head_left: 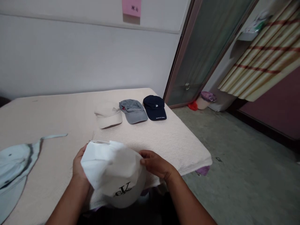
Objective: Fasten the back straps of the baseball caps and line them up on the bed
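Observation:
A white baseball cap (112, 165) with black lettering on its front hangs between my hands at the near edge of the bed. My left hand (81, 164) grips the cap's left side, its fingers partly hidden behind the fabric. On the opposite side, my right hand (154, 162) pinches the cap's edge between thumb and fingers. Beyond them three caps lie in a row: a beige cap (108, 115), a grey cap (133, 111) and a navy cap (154, 107). A pale blue hat (14, 165) with a strap lies at the left, cut off by the frame.
The caps rest on a bed with a cream cover (58, 118), its back edge against a white wall (82, 59). A glass sliding door (201, 50) stands to the right. Farther right are a bin (205, 99), a striped curtain (264, 53) and the grey floor (246, 165).

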Available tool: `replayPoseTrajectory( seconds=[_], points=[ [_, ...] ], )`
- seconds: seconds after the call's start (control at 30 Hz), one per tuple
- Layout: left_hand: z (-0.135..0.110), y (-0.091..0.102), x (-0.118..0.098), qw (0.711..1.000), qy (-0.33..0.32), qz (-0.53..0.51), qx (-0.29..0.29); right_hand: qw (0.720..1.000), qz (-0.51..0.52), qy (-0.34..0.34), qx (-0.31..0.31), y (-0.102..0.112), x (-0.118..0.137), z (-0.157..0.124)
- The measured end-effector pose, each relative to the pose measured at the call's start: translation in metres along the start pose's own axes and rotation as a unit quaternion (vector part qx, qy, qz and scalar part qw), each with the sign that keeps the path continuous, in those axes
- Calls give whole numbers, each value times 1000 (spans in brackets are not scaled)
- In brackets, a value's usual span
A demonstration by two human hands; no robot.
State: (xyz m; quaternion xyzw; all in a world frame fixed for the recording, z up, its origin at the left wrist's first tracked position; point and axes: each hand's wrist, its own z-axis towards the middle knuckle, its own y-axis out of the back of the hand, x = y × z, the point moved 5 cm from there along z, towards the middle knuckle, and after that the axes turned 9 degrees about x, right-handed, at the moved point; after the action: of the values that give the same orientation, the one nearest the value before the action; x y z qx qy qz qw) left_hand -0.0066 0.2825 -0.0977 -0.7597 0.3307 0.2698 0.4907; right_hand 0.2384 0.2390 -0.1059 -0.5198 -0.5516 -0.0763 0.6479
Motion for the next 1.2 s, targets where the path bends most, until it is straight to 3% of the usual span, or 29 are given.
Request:
replayPoseTrajectory(
  seconds=[0.07, 0.13, 0.27, 0.37, 0.53, 0.7, 0.77, 0.87, 0.93, 1.0, 1.1, 1.2],
  points=[
    [2, -6, 9, 998, 44, -51, -5, 999, -11, 32, -40, 10, 4, -3],
    [1, -21, 21, 993, 75, -85, 28, 991, -18, 75, -107, 25, 12, -6],
    [-16, -69, 51, 977, 80, -63, 189, 954, -48, 179, -234, 56, 38, -19],
    [-35, -92, 88, 953, 134, 46, 268, 919, -127, 232, -291, 78, 57, -31],
    [-44, -100, 127, 937, 181, 114, 277, 871, -193, 275, -357, 101, 69, -43],
    [-30, -105, 136, 951, 96, 151, 254, 812, -222, 341, -418, 114, 82, -59],
    [-28, -107, 143, 944, 88, 167, 271, 787, -245, 324, -464, 125, 84, -65],
    [-28, -108, 151, 925, 95, 207, 304, 751, -294, 241, -541, 140, 80, -70],
    [-28, -105, 149, 908, 72, 278, 306, 713, -337, 221, -574, 138, 79, -71],
    [-28, -99, 143, 881, 18, 376, 288, 679, -385, 244, -575, 123, 81, -70],
    [-28, -88, 131, 845, -45, 469, 253, 643, -451, 287, -548, 82, 83, -62],
    [-27, -76, 118, 845, -34, 481, 231, 599, -516, 315, -525, 34, 81, -49]
  ],
)
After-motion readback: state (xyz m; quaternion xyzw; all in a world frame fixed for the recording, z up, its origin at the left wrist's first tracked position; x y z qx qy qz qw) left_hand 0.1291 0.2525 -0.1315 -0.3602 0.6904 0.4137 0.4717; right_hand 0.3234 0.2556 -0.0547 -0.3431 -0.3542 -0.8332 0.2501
